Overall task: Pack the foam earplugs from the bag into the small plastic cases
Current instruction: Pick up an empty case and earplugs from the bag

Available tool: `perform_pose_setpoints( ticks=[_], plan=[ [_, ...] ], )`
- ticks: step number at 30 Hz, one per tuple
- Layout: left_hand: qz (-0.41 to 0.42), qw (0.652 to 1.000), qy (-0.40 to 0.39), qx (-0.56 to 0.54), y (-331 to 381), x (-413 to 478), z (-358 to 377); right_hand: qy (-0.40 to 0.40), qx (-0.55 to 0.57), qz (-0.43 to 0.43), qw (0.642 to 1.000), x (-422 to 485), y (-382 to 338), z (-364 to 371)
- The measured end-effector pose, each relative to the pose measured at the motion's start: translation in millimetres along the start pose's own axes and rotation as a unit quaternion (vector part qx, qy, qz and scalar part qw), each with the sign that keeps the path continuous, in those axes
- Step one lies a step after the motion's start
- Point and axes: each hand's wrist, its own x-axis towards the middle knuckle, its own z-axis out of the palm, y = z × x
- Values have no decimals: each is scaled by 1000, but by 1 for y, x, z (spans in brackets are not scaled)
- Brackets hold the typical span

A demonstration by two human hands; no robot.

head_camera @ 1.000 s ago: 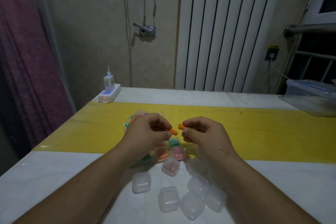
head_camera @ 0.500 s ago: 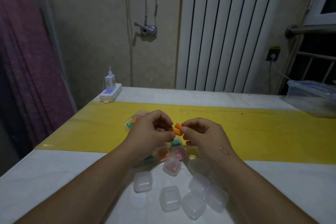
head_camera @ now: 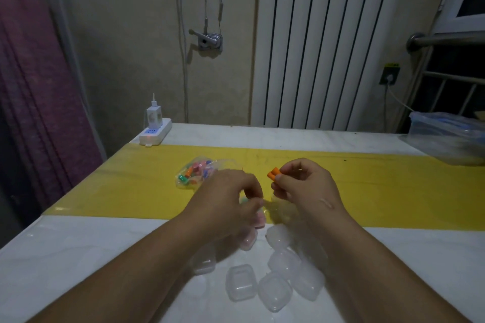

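My right hand (head_camera: 301,186) pinches two orange foam earplugs (head_camera: 273,173) side by side above the yellow strip. My left hand (head_camera: 231,199) hangs lower, its fingers curled down over the filled cases (head_camera: 259,219); whether it grips one is hidden. The clear bag of coloured earplugs (head_camera: 195,174) lies on the yellow strip, left of and beyond my left hand. Several empty clear plastic cases (head_camera: 240,282) sit closed on the white table between my forearms. A pink-filled case (head_camera: 248,241) shows just under my left hand.
A yellow strip (head_camera: 393,186) crosses the white table (head_camera: 65,257). A white power strip with a charger (head_camera: 154,134) sits at the far left corner. A clear plastic box (head_camera: 451,136) stands at the far right. A purple curtain (head_camera: 31,86) hangs at the left.
My left hand passed its orange earplug to my right hand, which now pinches both. My left hand then dropped down toward the filled cases.
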Motion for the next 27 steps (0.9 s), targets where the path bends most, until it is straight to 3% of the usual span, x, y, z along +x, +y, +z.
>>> perform_pose_setpoints(
  ticks=[5,8,12,16,21,27],
  plan=[
    [85,976,-93,177,9,-3,14,22,-37,1,999,5,2,-4],
    [102,966,-138,193,9,-4,17,24,-50,-2,998,6,3,-5],
    [86,974,-174,113,7,-3,13,37,-63,-3,997,4,2,-5],
    [-13,990,-123,-65,3,-5,5,26,-26,8,999,1,-2,-5],
    [-98,966,-73,-227,1,-6,-10,-17,-6,1,1000,-4,-6,-3],
    [-114,953,-23,-279,-9,-4,-16,-26,30,35,999,-13,-13,2]
  ],
)
